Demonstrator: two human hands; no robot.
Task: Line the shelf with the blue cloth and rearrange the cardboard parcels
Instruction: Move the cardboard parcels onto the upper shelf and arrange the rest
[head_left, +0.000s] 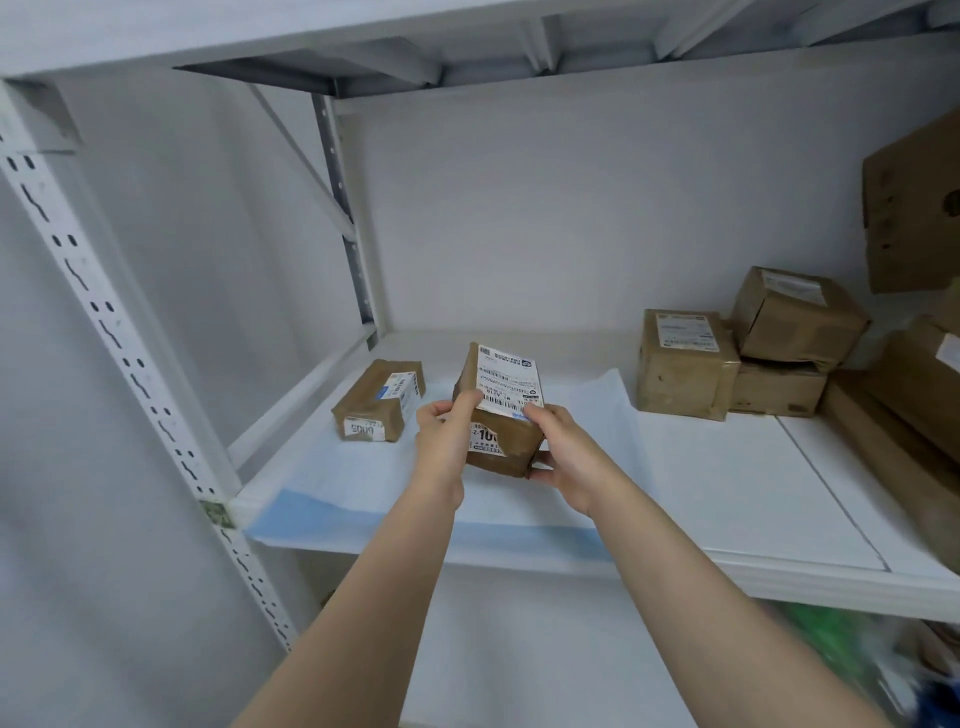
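Setting: a white metal shelf (753, 493) against a pale wall, with a slotted upright (119, 353) at its left corner.
Held parcel (501, 410): a small brown carton with the white label uppermost, tilted over the middle of the lined part. Whether its underside touches the cloth cannot be told.
Grip: the left hand (441, 441) clasps the near-left corner with the thumb on the label. The right hand (566, 457) wraps the right side with fingers curled beneath.
Blue cloth (353, 483): spread over the left part of the shelf, its front edge hanging over the lip. The right part is bare.
Flat parcel (376, 400): lies on the cloth at the rear left, near the held one but apart from it.
Unmoved parcels: a square box (685, 364) just beside a stacked pair (797, 317) on the bare board at right; larger cartons (909, 208) at the far right.
Step in hand: judged to be rearranging, with the lining apparently done on this side.
Next move: calls for setting the carton flat beside the flat parcel without rucking the cloth.
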